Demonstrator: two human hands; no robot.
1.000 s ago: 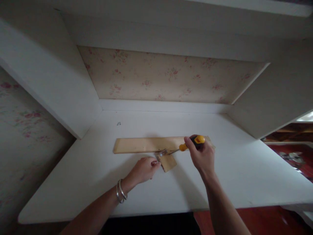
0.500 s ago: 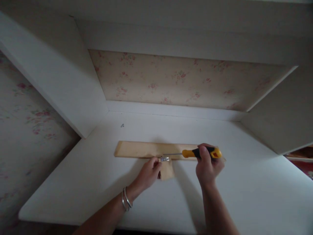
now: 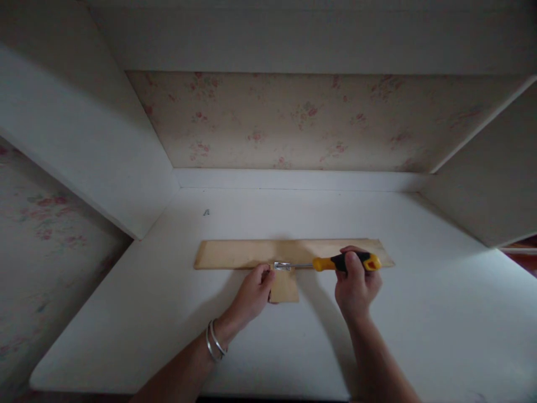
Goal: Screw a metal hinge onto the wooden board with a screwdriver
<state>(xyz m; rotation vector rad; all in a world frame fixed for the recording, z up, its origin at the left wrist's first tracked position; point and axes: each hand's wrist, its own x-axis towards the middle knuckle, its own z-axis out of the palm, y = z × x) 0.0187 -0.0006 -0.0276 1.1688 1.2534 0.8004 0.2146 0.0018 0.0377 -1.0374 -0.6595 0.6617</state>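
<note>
My left hand [image 3: 253,289] pinches the left side of a small wooden block [image 3: 285,287]. On the block's far edge sits a small shiny metal bracket [image 3: 282,266]. In my right hand [image 3: 357,282] is a yellow and black screwdriver [image 3: 346,262], fingers wrapped round its handle. Its thin shaft points left, and the tip reaches the bracket's right end; whether it sits in a screw is too small to tell. A long pale wooden board [image 3: 235,253] lies flat just behind the block and bracket.
Everything lies on a white desktop [image 3: 168,313]. A small dark piece, perhaps metal, [image 3: 206,212] is at the back left. White side panels [image 3: 138,184] and a floral-papered wall [image 3: 260,120] enclose the back.
The screwdriver's tip has come down to the bracket from just above it. The block and bracket have turned slightly in my left hand. The camera view has shifted a little.
</note>
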